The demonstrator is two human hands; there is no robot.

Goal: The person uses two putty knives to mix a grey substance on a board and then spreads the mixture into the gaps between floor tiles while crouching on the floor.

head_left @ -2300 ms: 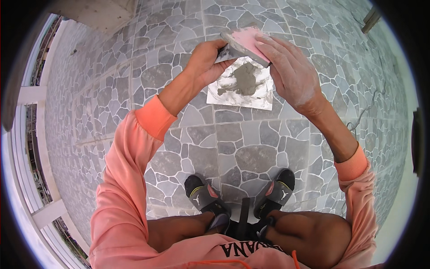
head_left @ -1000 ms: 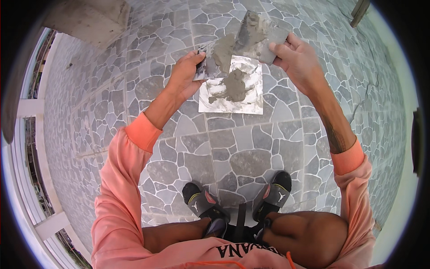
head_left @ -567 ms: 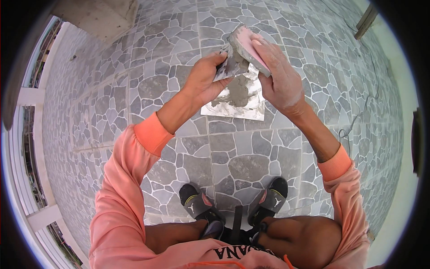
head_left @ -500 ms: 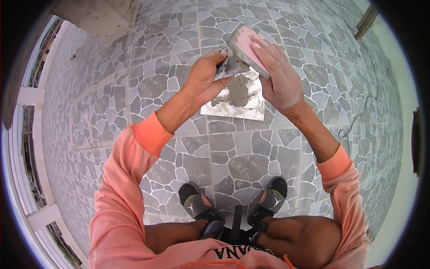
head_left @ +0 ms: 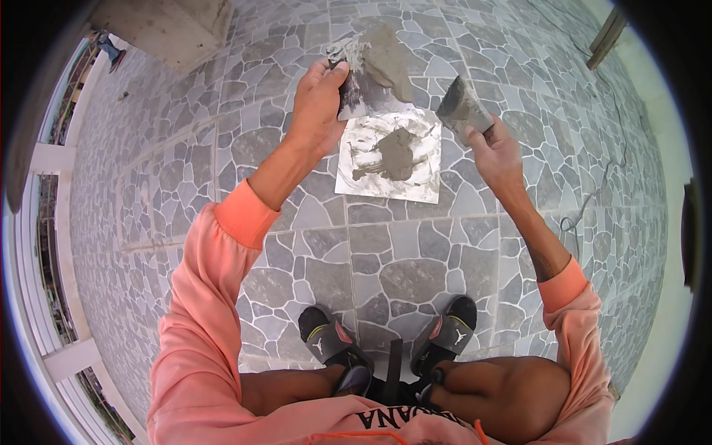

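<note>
Tiled floor: we look down on grey stone-patterned paving (head_left: pixel 423 280) with pale joints, curving away toward the rim of our view.
Left plate: we see a thin plate (head_left: pixel 361 87) raised in front of us, thick with grey paste; it looks close to square, so we cannot tell a long axis, but its free edge points right.
Left hand: our left hand (head_left: pixel 319 95) pinches that plate by its left edge, thumb on the upper face.
Right spreader: we see a paste-smeared grey spreader (head_left: pixel 463 110) tilted, its long axis as seen running from the held lower-right end up and left, free edge toward the plate, well apart from it.
Right hand: our right hand (head_left: pixel 495 150) pinches the near end of the spreader, thumb toward us.
White board: below both, we see a square board (head_left: pixel 354 185) flat on the floor, slightly turned, a grey paste mound (head_left: pixel 397 153) at its middle.
Sandals: our dark sandals (head_left: pixel 326 337) point outward, nearer us than the board.
Edges: we see a dark cable (head_left: pixel 593 194) at right, a pale railing (head_left: pixel 74 358) at left.
</note>
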